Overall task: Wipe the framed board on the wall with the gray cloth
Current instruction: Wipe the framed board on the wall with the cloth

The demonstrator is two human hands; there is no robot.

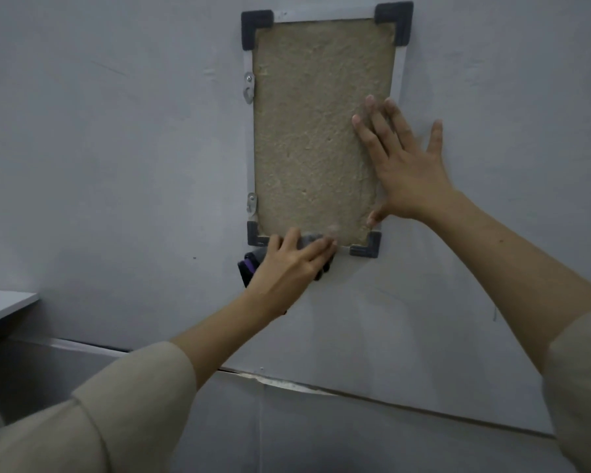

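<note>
Head view puts me square on the framed board (pixel 318 131), a tall rectangle of rough tan fibre in a thin pale frame with dark plastic corner caps, hung on the grey wall (pixel 116 148). My left hand (pixel 292 264) presses the gray cloth (pixel 309 241) against the board's bottom edge, fingers spread over it rather than curled round it; a dark and purple part of the cloth shows beside the wrist, below the board. My right hand (pixel 406 165) lies flat and open on the board's right side, fingers straight, palm overlapping the frame there. It holds nothing and seems to be steadying the panel.

I judge the main risk to be the cloth snagging. The fibre face looks coarse, and the bottom-right corner cap (pixel 367 245) stands proud just right of the cloth, so a fast sideways sweep could catch and drag the cloth out from under my fingers. On the board's left edge two small metal hangers (pixel 249 92) stick out; a stroke running hard into them could catch too, or shift the board on its mounts.

Room is good otherwise: bare wall lies all round the board, so strokes can overrun top, right and bottom. A pale worktop corner (pixel 4 305) sits well to the lower left of the board.
</note>
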